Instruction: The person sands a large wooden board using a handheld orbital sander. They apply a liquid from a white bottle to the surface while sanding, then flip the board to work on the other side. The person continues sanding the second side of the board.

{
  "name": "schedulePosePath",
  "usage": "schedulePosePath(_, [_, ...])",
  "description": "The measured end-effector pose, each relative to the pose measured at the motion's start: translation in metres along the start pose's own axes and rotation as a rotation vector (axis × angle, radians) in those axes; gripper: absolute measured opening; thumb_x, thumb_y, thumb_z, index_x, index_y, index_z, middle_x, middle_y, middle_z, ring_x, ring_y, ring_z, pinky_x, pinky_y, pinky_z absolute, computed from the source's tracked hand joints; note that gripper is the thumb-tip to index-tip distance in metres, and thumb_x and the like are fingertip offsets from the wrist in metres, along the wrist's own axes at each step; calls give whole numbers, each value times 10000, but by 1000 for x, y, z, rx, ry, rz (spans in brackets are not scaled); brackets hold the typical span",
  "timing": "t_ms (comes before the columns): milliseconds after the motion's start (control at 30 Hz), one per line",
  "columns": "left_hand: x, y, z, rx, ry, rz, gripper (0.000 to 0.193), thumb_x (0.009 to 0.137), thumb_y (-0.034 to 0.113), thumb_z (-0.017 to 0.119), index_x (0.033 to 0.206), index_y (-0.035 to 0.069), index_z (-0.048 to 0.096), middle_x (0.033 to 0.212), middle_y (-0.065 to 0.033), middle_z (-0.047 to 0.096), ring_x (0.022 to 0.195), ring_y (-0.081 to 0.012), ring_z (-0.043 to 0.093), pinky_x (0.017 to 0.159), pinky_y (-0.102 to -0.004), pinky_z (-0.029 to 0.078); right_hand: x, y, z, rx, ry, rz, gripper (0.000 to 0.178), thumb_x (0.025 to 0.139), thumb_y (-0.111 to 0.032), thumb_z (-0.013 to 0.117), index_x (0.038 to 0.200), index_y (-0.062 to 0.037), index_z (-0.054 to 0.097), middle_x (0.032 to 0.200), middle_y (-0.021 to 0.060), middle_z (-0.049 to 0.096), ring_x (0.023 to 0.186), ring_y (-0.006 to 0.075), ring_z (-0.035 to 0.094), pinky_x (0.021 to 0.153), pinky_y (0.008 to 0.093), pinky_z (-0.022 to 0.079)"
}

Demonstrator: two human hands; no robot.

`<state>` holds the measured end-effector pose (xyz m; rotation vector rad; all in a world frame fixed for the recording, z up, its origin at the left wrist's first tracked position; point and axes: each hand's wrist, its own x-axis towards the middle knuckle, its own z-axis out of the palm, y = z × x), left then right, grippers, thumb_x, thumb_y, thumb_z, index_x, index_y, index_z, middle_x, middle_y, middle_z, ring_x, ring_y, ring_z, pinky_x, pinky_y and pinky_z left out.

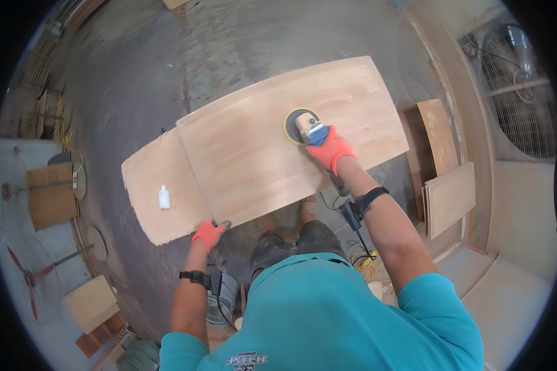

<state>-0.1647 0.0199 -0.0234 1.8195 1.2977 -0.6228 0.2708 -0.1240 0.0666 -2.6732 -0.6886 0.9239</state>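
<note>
My right hand, in an orange-red glove, is closed round a power sander with a round, yellow-rimmed disc. The disc lies against a pale wooden panel, right of its middle. Over the near edge of the lower board, by the panel's near left corner, my left hand is curled in a matching glove with dark fingertips. That board sticks out from under the panel on the left and has a ragged edge. A small white bottle stands on it. The underside of my left hand's grip is hidden.
Wooden boards lean by the wall at right, near a large caged fan. Fans with red blades and more boards are on the left. A bucket stands below my left arm; a yellow cord lies near my legs.
</note>
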Motion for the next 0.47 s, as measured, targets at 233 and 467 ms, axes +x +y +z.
schedulePosePath(233, [-3,2,-2,-92,-84,25,558,869,447,689,1188,-10,672,1179,-230,685,1109,-392,649,936,-443,505,-49,-120,82,-119,-121,-218,773,762,-519,719,1307,-47,439,1159,198,686,1113,354,652,945,432,511])
schedulePosePath(467, [18,-15,17,-37,-33,-40,569,877,468,682,1192,-6,673,1195,-272,663,1133,-391,640,957,-452,498,-70,-177,136,-148,-156,-302,803,753,-557,733,1299,-47,439,1161,203,688,1123,368,648,960,431,506])
